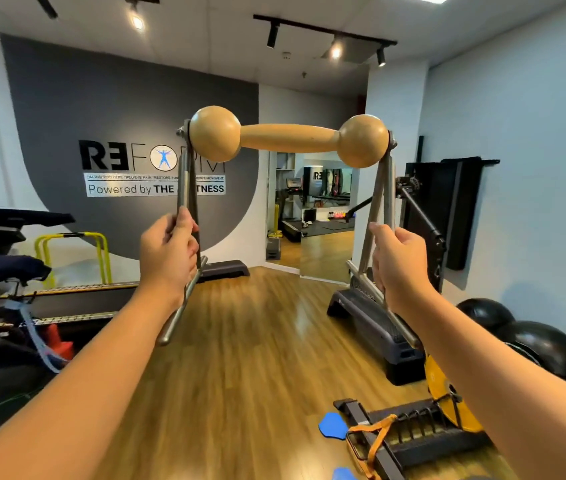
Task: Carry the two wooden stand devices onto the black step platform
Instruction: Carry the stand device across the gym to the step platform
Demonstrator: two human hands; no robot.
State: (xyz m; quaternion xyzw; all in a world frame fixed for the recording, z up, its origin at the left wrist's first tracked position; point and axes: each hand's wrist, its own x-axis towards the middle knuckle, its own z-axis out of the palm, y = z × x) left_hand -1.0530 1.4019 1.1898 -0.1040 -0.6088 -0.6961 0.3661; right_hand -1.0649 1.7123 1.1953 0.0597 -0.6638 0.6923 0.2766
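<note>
Wooden, dumbbell-shaped and mounted on a metal frame, the stand device (pixel 288 138) hangs in mid-air at chest height, centre of the room. The left hand (pixel 167 251) and right hand (pixel 397 261) each have fingers clamped round a steel leg. It looks rigid, top-heavy and fairly weighty, so gripping both legs seems right. One black step platform (pixel 375 327) lies near right.
</note>
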